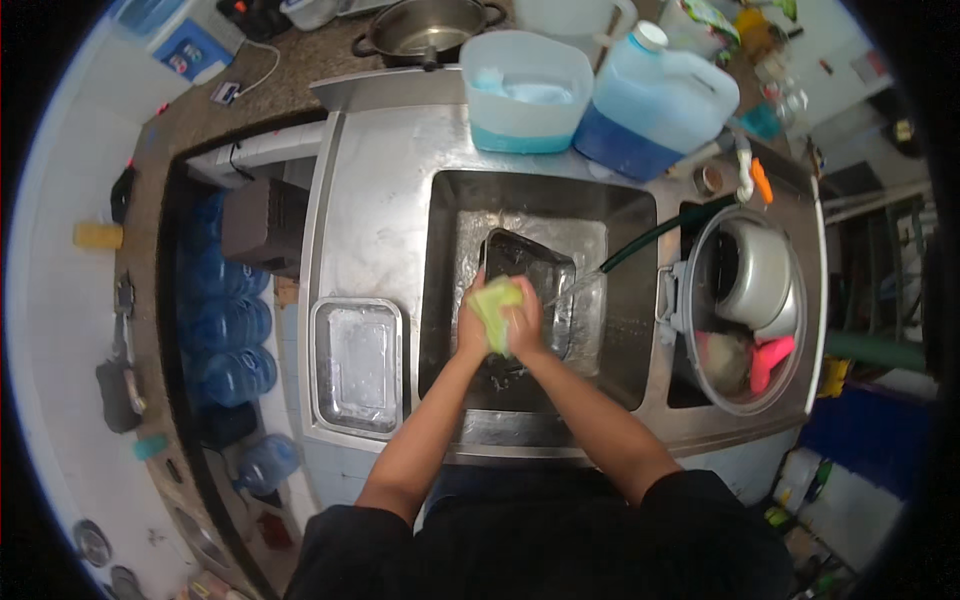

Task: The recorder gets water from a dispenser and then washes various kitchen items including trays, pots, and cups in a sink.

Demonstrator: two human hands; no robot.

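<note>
Bare metal runs down the surface (385,205) from its left far corner, until a rectangular tray (400,360) blocks the near left. A tub (520,112) and blue jug (650,110) bar the far edge; a round basin (686,300) crowds the right. In the sink (632,330), room remains along the right wall, between the slanting green hose (655,238) and the near corner.

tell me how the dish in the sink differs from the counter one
The sink dish looks dark, the counter dish pale and silvery. The sink dish is partly hidden by the left hand and right hand; the counter dish shows whole. Both are open and roughly rectangular.
</note>
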